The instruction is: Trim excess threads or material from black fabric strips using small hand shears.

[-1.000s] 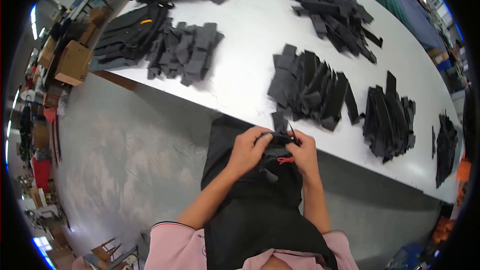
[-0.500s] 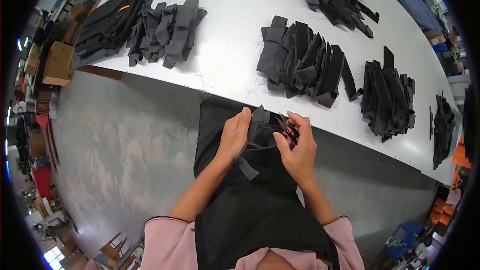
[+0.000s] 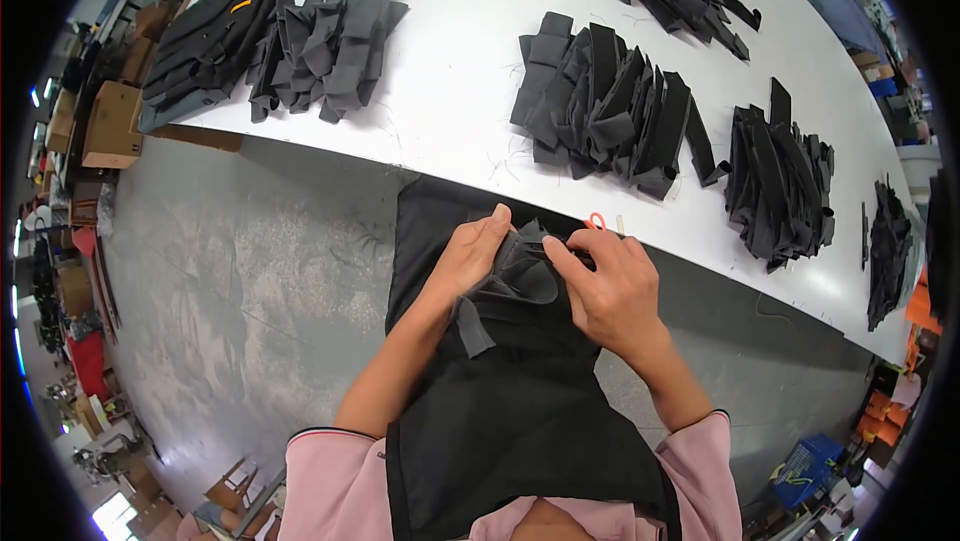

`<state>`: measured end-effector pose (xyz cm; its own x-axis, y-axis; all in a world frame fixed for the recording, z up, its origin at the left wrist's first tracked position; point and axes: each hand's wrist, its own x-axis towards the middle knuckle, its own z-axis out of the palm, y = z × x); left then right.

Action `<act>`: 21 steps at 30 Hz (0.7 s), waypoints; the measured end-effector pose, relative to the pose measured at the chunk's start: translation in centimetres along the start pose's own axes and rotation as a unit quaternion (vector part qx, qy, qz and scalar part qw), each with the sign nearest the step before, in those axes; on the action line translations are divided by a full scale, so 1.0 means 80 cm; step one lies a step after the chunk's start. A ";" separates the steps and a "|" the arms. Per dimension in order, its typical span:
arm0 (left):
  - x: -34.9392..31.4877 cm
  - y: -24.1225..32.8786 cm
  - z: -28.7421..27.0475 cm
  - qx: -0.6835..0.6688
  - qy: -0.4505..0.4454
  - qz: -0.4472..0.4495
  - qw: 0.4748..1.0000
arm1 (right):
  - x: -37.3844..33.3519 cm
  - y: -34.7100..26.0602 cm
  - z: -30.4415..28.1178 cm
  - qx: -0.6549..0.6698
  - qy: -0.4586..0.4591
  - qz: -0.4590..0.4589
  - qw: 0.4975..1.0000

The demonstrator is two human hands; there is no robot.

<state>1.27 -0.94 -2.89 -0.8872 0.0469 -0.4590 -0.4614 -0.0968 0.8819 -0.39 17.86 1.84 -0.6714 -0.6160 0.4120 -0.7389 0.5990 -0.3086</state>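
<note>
Held fabric piece (image 3: 528, 279), dark grey. Apron (image 3: 510, 431), plain black. Shirt (image 3: 335, 486), pink, dark-edged. Desk (image 3: 455, 71), white. Small loop (image 3: 597, 219), orange-red. Floor (image 3: 240, 281), mottled grey. Basket (image 3: 808, 463), near right, blue.

Cardbd box (image 3: 112, 128) L, blue crate (image 3: 817, 456) R

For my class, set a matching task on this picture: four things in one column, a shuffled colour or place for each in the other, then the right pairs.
Things:
1. Grey fabric piece
2. Loop beside the right hand
3. Tabletop
4. Plastic basket

Colours and places:
A. White
B. Orange-red
C. Blue, at the picture's lower right
D. Held by the left hand, in front of the apron

Pairs: 1-D, 2-B, 3-A, 4-C
</note>
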 end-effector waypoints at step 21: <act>-0.003 -0.006 -0.003 0.047 -0.073 -0.021 0.996 | -0.018 -0.006 -0.001 0.166 0.005 0.127 0.978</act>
<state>1.72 -1.18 -3.19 -0.8553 0.1945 -0.4803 -0.4894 0.0011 0.8720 0.93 18.50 1.48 -0.8362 -0.4632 0.2937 -0.5272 0.5311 -0.6633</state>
